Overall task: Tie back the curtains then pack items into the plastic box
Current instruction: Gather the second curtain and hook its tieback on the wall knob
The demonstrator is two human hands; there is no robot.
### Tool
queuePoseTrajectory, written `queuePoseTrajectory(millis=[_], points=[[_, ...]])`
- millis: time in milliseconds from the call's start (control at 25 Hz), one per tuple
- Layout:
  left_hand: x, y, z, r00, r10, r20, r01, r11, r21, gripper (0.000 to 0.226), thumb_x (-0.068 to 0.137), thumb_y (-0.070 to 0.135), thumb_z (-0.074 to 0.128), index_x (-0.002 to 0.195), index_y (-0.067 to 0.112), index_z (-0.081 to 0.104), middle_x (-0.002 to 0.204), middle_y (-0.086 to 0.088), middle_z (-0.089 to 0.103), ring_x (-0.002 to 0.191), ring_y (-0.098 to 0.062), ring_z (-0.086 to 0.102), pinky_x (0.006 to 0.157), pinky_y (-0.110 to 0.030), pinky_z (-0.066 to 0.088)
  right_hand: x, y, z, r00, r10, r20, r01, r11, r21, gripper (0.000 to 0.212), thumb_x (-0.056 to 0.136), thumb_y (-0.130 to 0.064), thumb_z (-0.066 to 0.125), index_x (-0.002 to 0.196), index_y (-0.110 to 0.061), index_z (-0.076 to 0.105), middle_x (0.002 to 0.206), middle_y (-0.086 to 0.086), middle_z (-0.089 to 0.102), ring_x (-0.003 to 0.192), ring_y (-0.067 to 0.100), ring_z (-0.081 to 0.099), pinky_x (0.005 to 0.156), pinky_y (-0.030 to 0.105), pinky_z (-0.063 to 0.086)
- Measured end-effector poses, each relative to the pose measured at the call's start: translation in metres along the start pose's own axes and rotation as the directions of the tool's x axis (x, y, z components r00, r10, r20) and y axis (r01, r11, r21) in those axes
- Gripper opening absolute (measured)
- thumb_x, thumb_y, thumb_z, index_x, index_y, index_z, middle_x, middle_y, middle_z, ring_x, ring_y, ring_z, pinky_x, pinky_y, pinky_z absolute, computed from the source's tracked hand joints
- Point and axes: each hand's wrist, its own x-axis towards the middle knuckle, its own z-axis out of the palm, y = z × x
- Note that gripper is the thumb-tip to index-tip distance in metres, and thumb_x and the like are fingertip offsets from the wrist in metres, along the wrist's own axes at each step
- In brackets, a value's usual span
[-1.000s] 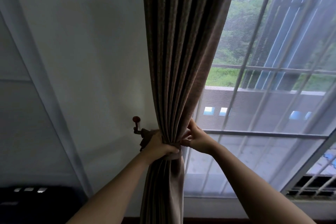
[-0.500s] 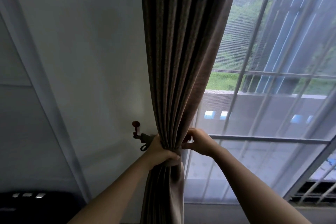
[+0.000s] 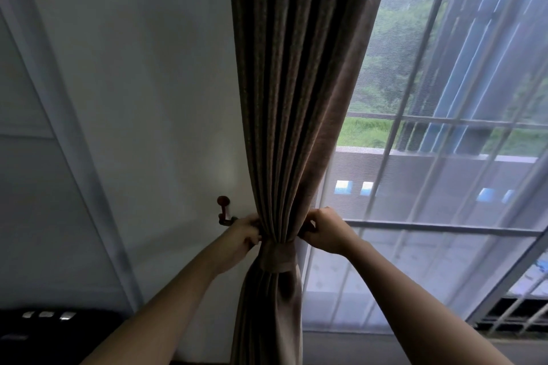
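Left hand (image 3: 243, 231) and right hand (image 3: 324, 230) curl their fingers tightly on opposite edges of the gathered curtain (image 3: 293, 98), perhaps also pinching the tieback band (image 3: 277, 258) cinched just below, near the wall hook (image 3: 223, 210).

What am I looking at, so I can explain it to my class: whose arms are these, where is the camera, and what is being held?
No machine here: the single picture comes from a wide-angle camera worn on a person's head, so you see that person's own bare arms reaching forward. The left hand and the right hand each grip one side of a brown curtain, gathered into a bunch. Just below them a matching band wraps round the bunch. On the white wall beside the left hand sits a small dark red hook; whether the band is looped onto it is hidden. Right of the curtain, a sheer net covers the window.
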Motion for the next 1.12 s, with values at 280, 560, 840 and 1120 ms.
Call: queuePoseTrajectory(millis=[280, 560, 840, 1120], points=[[0.013, 0.025, 0.002, 0.983, -0.149, -0.106, 0.154, 0.987, 0.038, 0.024, 0.091, 0.007, 0.051, 0.072, 0.008, 0.066, 0.063, -0.005, 0.054, 0.057, -0.012, 0.047, 0.054, -0.018, 0.044, 0.001, -0.002, -0.008, 0.958, 0.231, 0.170, -0.278, 0.895, 0.349, 0.021, 0.094, -0.031, 0.051, 0.106, -0.019, 0.063, 0.099, -0.001, 0.067, 0.094, 0.014, 0.061, 0.081, 0.025, 0.048], [0.029, 0.032, 0.003, 0.956, -0.277, -0.093, 0.270, 0.959, -0.083, 0.019, 0.092, 0.002, 0.049, 0.099, -0.007, 0.065, 0.082, -0.014, 0.063, 0.072, -0.020, 0.058, 0.072, -0.030, 0.051, 0.002, -0.001, -0.014, 0.929, 0.270, 0.252, -0.365, 0.772, 0.520, 0.010, 0.095, -0.012, 0.052, 0.092, -0.015, 0.061, 0.081, -0.005, 0.062, 0.065, -0.008, 0.057, 0.062, 0.005, 0.047], [0.026, 0.040, 0.000, 0.924, -0.360, -0.130, 0.363, 0.932, -0.003, 0.018, 0.089, -0.002, 0.051, 0.100, -0.005, 0.066, 0.079, -0.012, 0.063, 0.064, -0.017, 0.056, 0.059, -0.024, 0.042, 0.013, -0.007, -0.027, 0.900, 0.263, 0.347, -0.400, 0.816, 0.419, 0.021, 0.097, -0.011, 0.045, 0.109, -0.002, 0.059, 0.101, 0.007, 0.065, 0.081, 0.006, 0.056, 0.069, 0.006, 0.047], [0.028, 0.045, 0.000, 0.940, -0.308, -0.150, 0.322, 0.943, 0.080, 0.027, 0.090, 0.000, 0.047, 0.111, -0.012, 0.059, 0.100, -0.025, 0.061, 0.089, -0.033, 0.057, 0.085, -0.045, 0.054, 0.016, -0.003, -0.032, 0.948, 0.219, 0.229, -0.271, 0.936, 0.227, 0.013, 0.092, -0.009, 0.054, 0.083, -0.007, 0.063, 0.080, 0.009, 0.064, 0.072, 0.015, 0.062, 0.073, 0.027, 0.055]])
